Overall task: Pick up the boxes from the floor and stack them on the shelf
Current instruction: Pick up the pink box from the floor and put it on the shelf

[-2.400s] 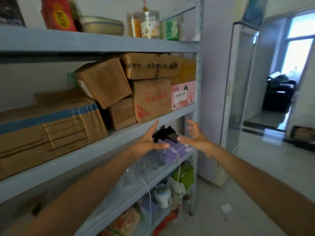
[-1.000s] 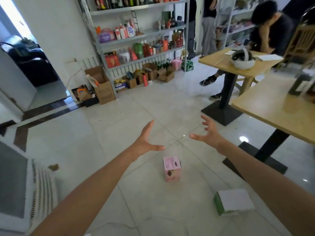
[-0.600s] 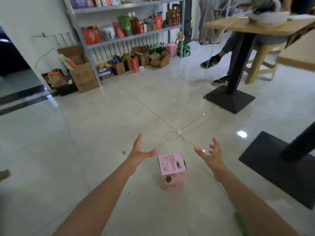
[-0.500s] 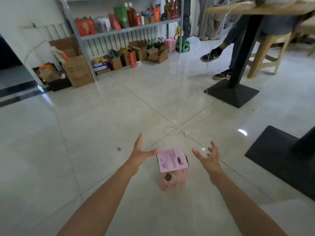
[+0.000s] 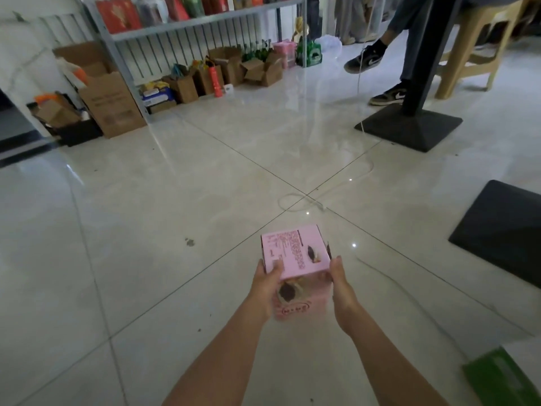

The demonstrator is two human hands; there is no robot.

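Containers first. Along the far wall there's a metal shelf rack (image 5: 205, 20) with cardboard parked underneath and beside it. The tall cardboard box (image 5: 112, 104) at its left end has its flaps up and something white and orange (image 5: 73, 73) poking out the top. Left of that, a low black bin (image 5: 79, 131) holds loose bits of cardboard. Under the rack sit a few small brown boxes (image 5: 184, 87), with a red cylinder (image 5: 216, 80) standing among them. Further along is an open carton (image 5: 263, 70), and I can't tell what's inside it. A pink crate (image 5: 284, 52) and a green pack of bottles (image 5: 310, 52) sit at the right end.

The pink box (image 5: 294, 254) is low over the tiled floor (image 5: 146, 230), right in front of the person. The left hand (image 5: 265, 284) grips its left side with the thumb on the top face. The right hand (image 5: 341, 285) is wrapped on the right side, thumb at the top edge. I can't tell if it's actually off the tiles. The corner of a green box (image 5: 497, 376) lies at the bottom right, well apart.

Compared with half a second ago, both hands were spread wide on either side of the pink box, not touching it. Now they're clamped onto it, and the box looks closer.
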